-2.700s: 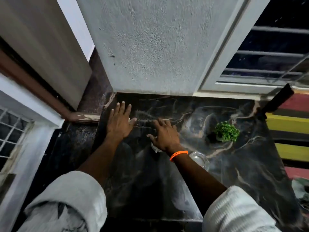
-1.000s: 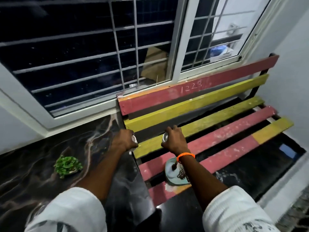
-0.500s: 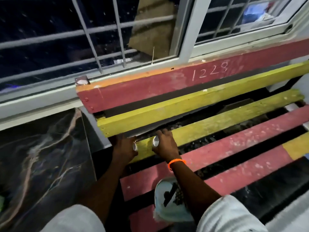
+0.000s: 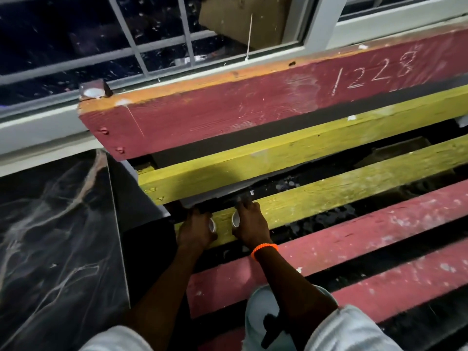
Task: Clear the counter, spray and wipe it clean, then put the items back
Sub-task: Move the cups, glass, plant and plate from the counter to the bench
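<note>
Two white sleeves fill the bottom edge, and a pale round object (image 4: 260, 317) at lower centre lies half hidden under the right forearm. Left of centre lies the dark marble counter (image 4: 58, 236). Mid-frame, the left hand (image 4: 196, 230) curls round a small white cup (image 4: 212, 225), and the right hand (image 4: 250, 226) grips another cup (image 4: 236, 219), both over a yellow bench slat (image 4: 354, 188). Beyond runs a red backrest board (image 4: 228, 110), then the barred window (image 4: 152, 34) across the top, dark and indistinct behind.

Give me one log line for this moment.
phase: clearing | left hand: holds small cup | right hand: holds small cup | over: yellow bench slat
</note>
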